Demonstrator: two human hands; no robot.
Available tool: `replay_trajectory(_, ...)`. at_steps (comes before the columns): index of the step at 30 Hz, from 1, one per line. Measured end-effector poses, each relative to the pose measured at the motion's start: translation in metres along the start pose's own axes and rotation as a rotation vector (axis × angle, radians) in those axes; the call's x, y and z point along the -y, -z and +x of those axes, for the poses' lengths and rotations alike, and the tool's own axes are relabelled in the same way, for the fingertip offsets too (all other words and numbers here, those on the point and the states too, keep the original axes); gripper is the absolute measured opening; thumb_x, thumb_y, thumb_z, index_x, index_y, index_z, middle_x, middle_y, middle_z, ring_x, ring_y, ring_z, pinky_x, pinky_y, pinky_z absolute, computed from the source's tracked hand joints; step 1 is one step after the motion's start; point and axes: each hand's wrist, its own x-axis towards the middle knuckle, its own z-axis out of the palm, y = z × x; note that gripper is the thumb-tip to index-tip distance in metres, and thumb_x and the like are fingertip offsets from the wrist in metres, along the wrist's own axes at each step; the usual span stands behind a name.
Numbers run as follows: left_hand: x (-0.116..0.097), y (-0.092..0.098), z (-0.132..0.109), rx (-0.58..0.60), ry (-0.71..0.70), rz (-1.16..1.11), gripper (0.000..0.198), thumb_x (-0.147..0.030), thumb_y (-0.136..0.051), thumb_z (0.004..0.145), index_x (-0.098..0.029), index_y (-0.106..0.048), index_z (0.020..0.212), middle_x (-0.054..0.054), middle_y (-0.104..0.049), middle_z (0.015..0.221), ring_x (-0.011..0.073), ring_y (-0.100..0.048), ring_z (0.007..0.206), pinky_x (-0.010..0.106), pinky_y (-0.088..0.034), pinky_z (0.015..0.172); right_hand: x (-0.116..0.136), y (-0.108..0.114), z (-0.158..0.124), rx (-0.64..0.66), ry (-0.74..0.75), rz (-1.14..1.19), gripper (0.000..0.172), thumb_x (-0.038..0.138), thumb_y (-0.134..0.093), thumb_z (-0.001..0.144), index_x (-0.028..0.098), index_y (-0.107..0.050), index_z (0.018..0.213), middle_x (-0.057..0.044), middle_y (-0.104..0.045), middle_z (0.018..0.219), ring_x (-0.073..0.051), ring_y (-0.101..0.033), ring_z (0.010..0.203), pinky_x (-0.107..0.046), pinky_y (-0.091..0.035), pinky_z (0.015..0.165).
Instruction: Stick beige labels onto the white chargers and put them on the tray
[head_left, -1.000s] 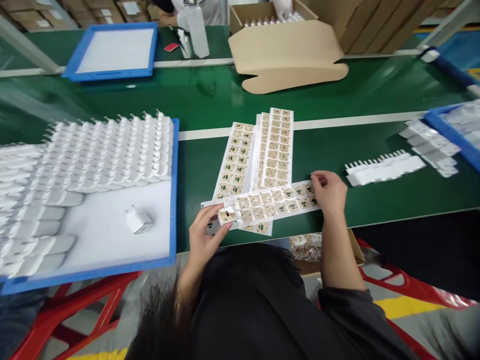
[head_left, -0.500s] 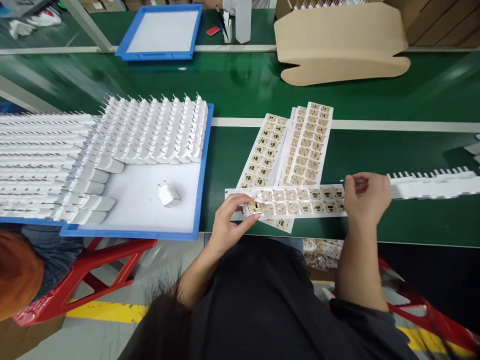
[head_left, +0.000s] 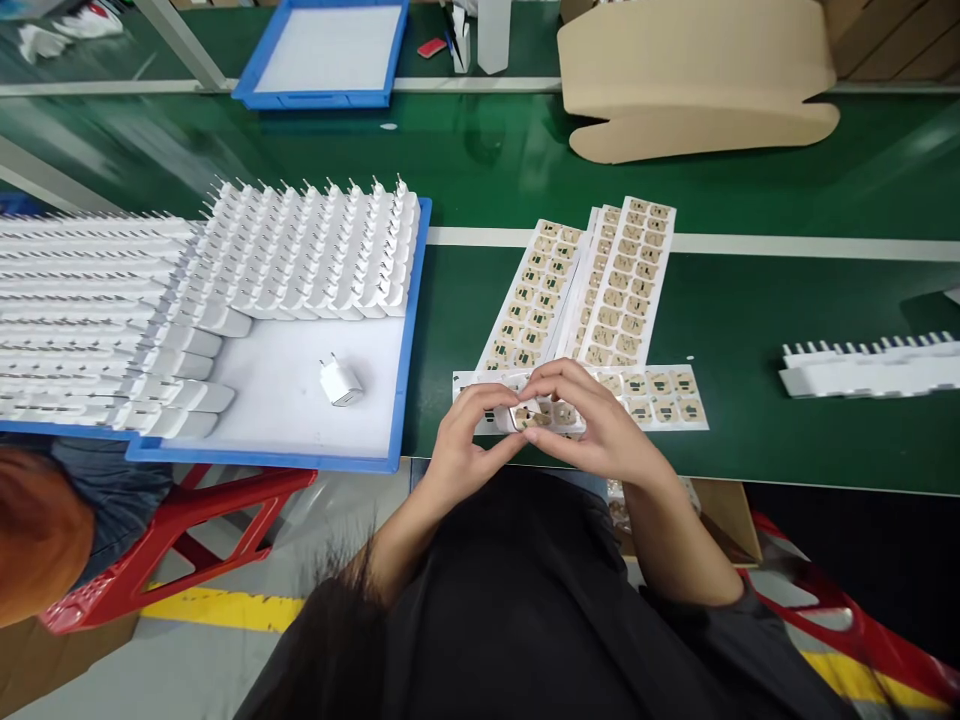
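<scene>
Between the fingers of my left hand (head_left: 476, 435) is a small white piece with a tan face (head_left: 530, 414), held over a sticker sheet. My right hand (head_left: 596, 420) has come up against its other side, thumb and fingers on the piece. Beneath both hands lies the horizontal sheet of tan stickers (head_left: 664, 398), partly covered by them. Several more sheets (head_left: 628, 285) fan out behind it. On the left, a blue-rimmed tray (head_left: 403, 380) bears rows of white plug adapters (head_left: 315, 250) and one lone adapter (head_left: 341, 382).
A row of white adapters (head_left: 870, 366) stands on the green table at the right. Farther back are a blue tray (head_left: 322, 100), a red item (head_left: 432, 47) and a cardboard flap (head_left: 697, 70). A person's knee and a red stool (head_left: 225, 500) show at lower left.
My right hand has moved left from beside the adapter row to the piece in my left hand. The right end of the horizontal sheet is uncovered. The view has shifted slightly.
</scene>
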Motion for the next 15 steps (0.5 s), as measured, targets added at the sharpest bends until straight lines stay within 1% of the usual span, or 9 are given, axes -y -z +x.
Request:
replay_trajectory(3,-0.0023,0.0026,-0.0009,0.014,-0.005,-0.001,0.035,-0.028,-0.078,0.087,-0.024,-0.061,0.118,0.007,-0.072,0.112,0.0218,-0.069,0.108,0.035,-0.057,0.092,-0.0068,0.0013,0.0019,0.029,-0.022,0.072,0.019,0.024,-0.069,0.092,0.025,-0.065,0.110,-0.007,-0.059,0.110,-0.021,-0.061,0.102,-0.035,-0.054,0.085)
replay_trajectory(5,-0.0035,0.0040,-0.0008,0.029,-0.008,0.009,0.035,-0.028,-0.078,0.087,-0.024,-0.061,0.118,0.008,-0.072,0.113,0.0226,-0.069,0.109,0.037,-0.057,0.094,-0.0091,0.0018,0.0022,0.055,-0.020,0.109,0.017,0.022,-0.069,0.091,0.025,-0.065,0.107,-0.007,-0.057,0.111,-0.020,-0.061,0.099,-0.033,-0.053,0.082)
replay_trajectory(10,-0.0063,0.0055,0.0011,0.051,-0.015,-0.009,0.038,-0.029,-0.079,0.087,-0.024,-0.060,0.119,0.007,-0.072,0.113,0.0229,-0.070,0.108,0.038,-0.057,0.094,-0.0100,0.0021,0.0028,0.118,-0.020,0.165,0.012,0.018,-0.068,0.091,0.025,-0.064,0.100,-0.006,-0.054,0.116,-0.020,-0.060,0.108,-0.035,-0.049,0.091)
replay_trajectory(15,-0.0082,0.0057,0.0011,0.068,0.012,-0.033,0.039,-0.029,-0.080,0.086,-0.024,-0.060,0.119,0.006,-0.072,0.111,0.0214,-0.070,0.104,0.034,-0.058,0.087,-0.0107,0.0021,0.0055,0.136,0.008,0.234,0.015,0.012,-0.067,0.088,0.024,-0.063,0.096,-0.005,-0.053,0.115,-0.020,-0.060,0.109,-0.036,-0.048,0.096)
